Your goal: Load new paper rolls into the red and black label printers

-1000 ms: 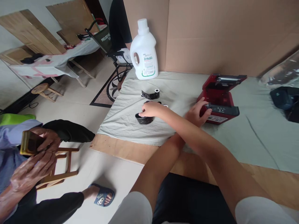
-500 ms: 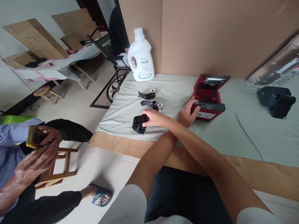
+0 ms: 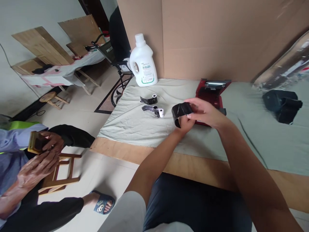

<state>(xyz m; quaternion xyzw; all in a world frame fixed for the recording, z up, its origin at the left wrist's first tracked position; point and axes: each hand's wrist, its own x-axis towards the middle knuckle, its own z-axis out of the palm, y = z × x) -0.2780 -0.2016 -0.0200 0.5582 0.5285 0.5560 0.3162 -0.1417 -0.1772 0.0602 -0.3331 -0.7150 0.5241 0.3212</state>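
My right hand [image 3: 201, 112] pinches a curled glossy black strip [image 3: 180, 110], lifted above the table in front of the printer. My left hand [image 3: 185, 125] is behind it, close to the left side of the printer; its fingers are hidden by the strip and my right hand. The small red printer [image 3: 201, 91] stands with its lid tipped up, its front mostly covered by my right hand. To the left lie a small roll with a black tail [image 3: 149, 100] and, nearer me, a small white-ended roll [image 3: 161, 112] beside another black strip [image 3: 148, 108].
A white detergent bottle [image 3: 145, 64] stands at the table's back left, before a cardboard wall [image 3: 205, 42]. A black object [image 3: 282, 103] lies at the right near a plastic-wrapped bundle [image 3: 285, 61]. At left, a seated person's hands [image 3: 43, 158] hold a yellow-edged object.
My right hand has lifted the black strip off the cloth and carried it right, to the printer. My left hand is now largely covered. The view has shifted slightly.
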